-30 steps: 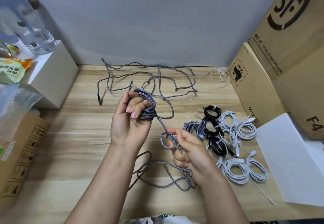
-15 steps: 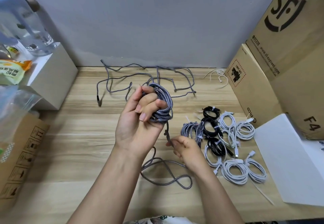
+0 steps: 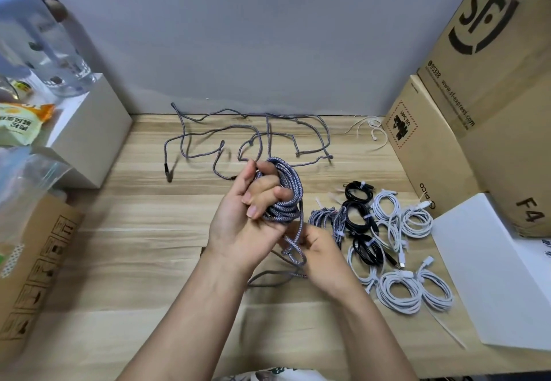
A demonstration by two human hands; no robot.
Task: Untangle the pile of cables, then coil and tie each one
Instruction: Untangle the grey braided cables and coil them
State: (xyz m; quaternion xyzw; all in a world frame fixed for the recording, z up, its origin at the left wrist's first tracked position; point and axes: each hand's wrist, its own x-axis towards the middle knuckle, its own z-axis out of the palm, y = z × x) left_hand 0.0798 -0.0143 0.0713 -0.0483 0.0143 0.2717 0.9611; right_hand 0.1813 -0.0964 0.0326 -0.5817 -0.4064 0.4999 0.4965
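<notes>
Head view: the left hand [image 3: 247,219] grips a coiled grey-and-white braided cable [image 3: 287,190] above the wooden worktop [image 3: 143,249]; the right hand [image 3: 320,254] pinches its loose tail just below.

Bare table [image 3: 125,261] left; coiled cables [image 3: 396,246] and boxes [image 3: 477,112] crowd right.

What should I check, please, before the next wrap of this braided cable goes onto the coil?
1. Left hand grips coil: ok.
2. Right hand holds the free cable: ok.
3. Slack on table free of knots: cannot tell, partly hidden.
4. Slack apart from tied bundles: ok.
5. Loose grey cable behind lies apart from coil: cannot tell.
6. Tie within reach: cannot tell.
</notes>
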